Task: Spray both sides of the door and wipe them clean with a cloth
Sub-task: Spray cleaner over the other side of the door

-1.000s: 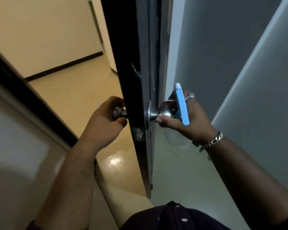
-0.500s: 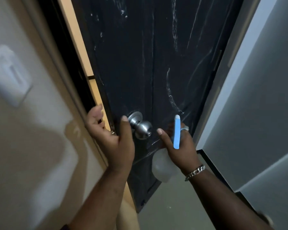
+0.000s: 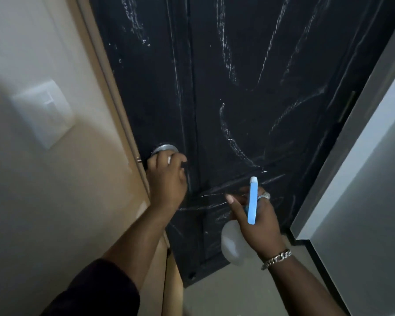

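Streaks of wet spray covered the black door [image 3: 249,99]. My left hand [image 3: 167,179] gripped the knob [image 3: 164,148]; my right hand [image 3: 255,215] was wrapped around the spray bottle [image 3: 234,244]

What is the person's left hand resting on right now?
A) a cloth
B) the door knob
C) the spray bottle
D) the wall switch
B: the left hand is closed over the metal door knob, while the right hand holds the spray bottle.

Black door [image 3: 249,99] streaked white; blue-topped spray bottle [image 3: 235,245] near its lower panel
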